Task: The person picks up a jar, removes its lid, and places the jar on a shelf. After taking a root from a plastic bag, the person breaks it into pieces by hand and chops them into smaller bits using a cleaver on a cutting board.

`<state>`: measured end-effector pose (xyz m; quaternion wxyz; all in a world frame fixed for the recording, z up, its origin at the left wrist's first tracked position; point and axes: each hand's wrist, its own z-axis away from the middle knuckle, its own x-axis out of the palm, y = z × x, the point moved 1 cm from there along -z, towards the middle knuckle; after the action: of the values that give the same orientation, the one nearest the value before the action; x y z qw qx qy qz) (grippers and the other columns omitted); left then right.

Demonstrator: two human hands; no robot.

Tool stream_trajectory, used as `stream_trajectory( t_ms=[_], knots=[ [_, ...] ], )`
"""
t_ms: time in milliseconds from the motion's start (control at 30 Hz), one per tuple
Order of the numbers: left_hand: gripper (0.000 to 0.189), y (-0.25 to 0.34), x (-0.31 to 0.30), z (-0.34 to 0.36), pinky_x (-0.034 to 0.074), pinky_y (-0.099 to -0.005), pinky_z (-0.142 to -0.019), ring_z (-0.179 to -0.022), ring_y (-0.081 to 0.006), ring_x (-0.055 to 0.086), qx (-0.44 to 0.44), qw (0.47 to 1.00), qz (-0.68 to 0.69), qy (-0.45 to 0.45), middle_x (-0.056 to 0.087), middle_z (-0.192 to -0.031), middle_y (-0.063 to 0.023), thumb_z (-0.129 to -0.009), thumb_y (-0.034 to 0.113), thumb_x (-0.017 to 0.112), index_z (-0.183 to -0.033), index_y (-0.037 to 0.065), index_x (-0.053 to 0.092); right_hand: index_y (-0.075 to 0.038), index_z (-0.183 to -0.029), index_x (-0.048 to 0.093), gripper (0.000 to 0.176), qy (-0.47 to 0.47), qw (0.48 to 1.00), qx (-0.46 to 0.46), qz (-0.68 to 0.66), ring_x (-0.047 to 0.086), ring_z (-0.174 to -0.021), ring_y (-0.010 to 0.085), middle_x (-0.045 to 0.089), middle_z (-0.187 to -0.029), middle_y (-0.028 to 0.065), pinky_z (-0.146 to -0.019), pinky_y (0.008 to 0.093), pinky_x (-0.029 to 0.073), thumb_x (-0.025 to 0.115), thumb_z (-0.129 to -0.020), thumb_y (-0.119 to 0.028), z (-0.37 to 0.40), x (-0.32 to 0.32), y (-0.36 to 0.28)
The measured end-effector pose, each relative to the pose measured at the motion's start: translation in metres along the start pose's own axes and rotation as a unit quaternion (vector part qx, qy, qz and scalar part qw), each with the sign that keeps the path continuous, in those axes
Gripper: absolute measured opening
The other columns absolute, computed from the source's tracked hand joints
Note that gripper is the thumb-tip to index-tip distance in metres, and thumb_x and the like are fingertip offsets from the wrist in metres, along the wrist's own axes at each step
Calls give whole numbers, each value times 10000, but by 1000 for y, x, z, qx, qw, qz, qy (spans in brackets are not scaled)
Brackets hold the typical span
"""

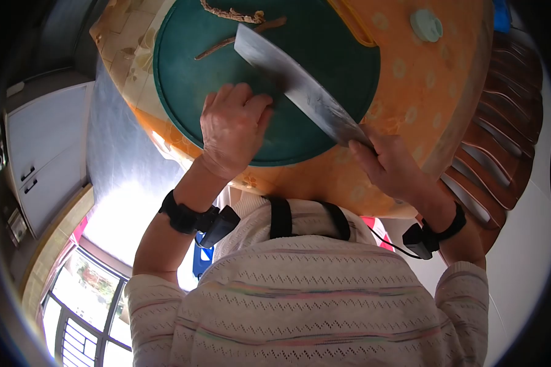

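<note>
A green board (318, 52) tops the orange tablecloth (404, 92), slatted chair (494, 148) alongside.

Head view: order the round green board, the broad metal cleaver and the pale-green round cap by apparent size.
1. Round green board
2. Broad metal cleaver, perhaps enlarged by nearness
3. Pale-green round cap

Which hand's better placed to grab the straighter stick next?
Left, probably: the left hand looks nearer the straighter stick, while the right hand grips the cleaver. Can't tell whether the left holds anything.
</note>
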<state>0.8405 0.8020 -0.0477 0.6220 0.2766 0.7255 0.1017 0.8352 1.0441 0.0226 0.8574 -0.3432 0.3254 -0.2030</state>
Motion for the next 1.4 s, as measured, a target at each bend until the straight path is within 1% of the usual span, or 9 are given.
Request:
stream_trajectory(
  t_ms=[200, 500, 600, 700, 767, 800, 867, 967, 1400],
  knots=[
    [165, -17, -3, 0, 469, -351, -665, -724, -228, 573, 8, 998, -14, 66, 573, -750, -44, -685, 70, 738, -838, 111, 689, -30, -877, 514, 176, -27, 968, 113, -222, 508, -466, 98, 466, -563, 10, -433, 267, 398, 515, -965, -183, 9, -2, 7],
    [196, -16, -1, -2, 501, -329, -653, -721, -235, 595, -79, 981, 125, 126, 603, -780, -41, -693, 22, 711, -866, 112, 700, -82, -858, 508, 190, -17, 900, 117, -420, 454, -372, 98, 459, -557, -3, -348, 268, 396, 547, -958, -238, 22, -5, 18],
    [127, -9, -10, 5, 487, -240, -662, -697, -138, 612, -123, 968, 198, 91, 653, -844, -38, -811, 30, 670, -935, 52, 689, -85, -882, 532, 167, -23, 883, 118, -454, 458, -368, 102, 466, -558, 1, -346, 269, 406, 546, -958, -233, 24, -3, 20],
    [116, -4, -15, 10, 474, -233, -662, -701, -114, 589, -232, 908, 350, 0, 649, -838, -22, -878, 85, 623, -956, 24, 682, -82, -908, 548, 151, -22, 878, 116, -463, 459, -371, 100, 467, -559, 2, -345, 264, 403, 544, -959, -224, 26, 0, 21],
    [231, 1, -14, 10, 469, -248, -678, -710, -124, 578, -323, 728, 599, -80, 642, -836, -32, -915, 211, 619, -993, -1, 666, -77, -917, 548, 152, -30, 873, 117, -473, 453, -370, 97, 466, -560, 1, -344, 261, 400, 537, -962, -221, 28, 3, 22],
    [231, 4, -12, 11, 469, -248, -678, -710, -124, 578, -323, 729, 599, -76, 642, -836, -32, -915, 211, 619, -993, -1, 666, -71, -926, 548, 153, -36, 867, 118, -482, 446, -370, 94, 465, -561, 0, -344, 258, 398, 531, -965, -218, 29, 4, 23],
    [328, 11, -4, 13, 483, -248, -670, -719, -130, 588, -332, 579, 740, -81, 644, -806, -51, -861, 298, 689, -979, -7, 672, -67, -929, 546, 158, -57, 862, 114, -491, 438, -368, 91, 461, -559, -1, -341, 257, 393, 525, -967, -219, 29, 5, 23],
    [327, 17, 1, 17, 491, -259, -676, -731, -133, 589, -297, 492, 814, -79, 649, -811, -60, -851, 294, 693, -982, -4, 662, -63, -929, 541, 163, -88, 846, 115, -514, 421, -363, 88, 451, -553, -3, -336, 258, 382, 515, -970, -220, 30, 8, 21],
    [206, 13, -10, 50, 524, -267, -682, -717, -151, 638, -226, 466, 856, 8, 673, -811, -81, -837, 165, 711, -954, 1, 667, -95, -939, 522, 120, -208, 803, 141, -541, 394, -337, 103, 422, -526, 1, -317, 282, 353, 508, -965, -210, 20, 20, 11]
  ],
)
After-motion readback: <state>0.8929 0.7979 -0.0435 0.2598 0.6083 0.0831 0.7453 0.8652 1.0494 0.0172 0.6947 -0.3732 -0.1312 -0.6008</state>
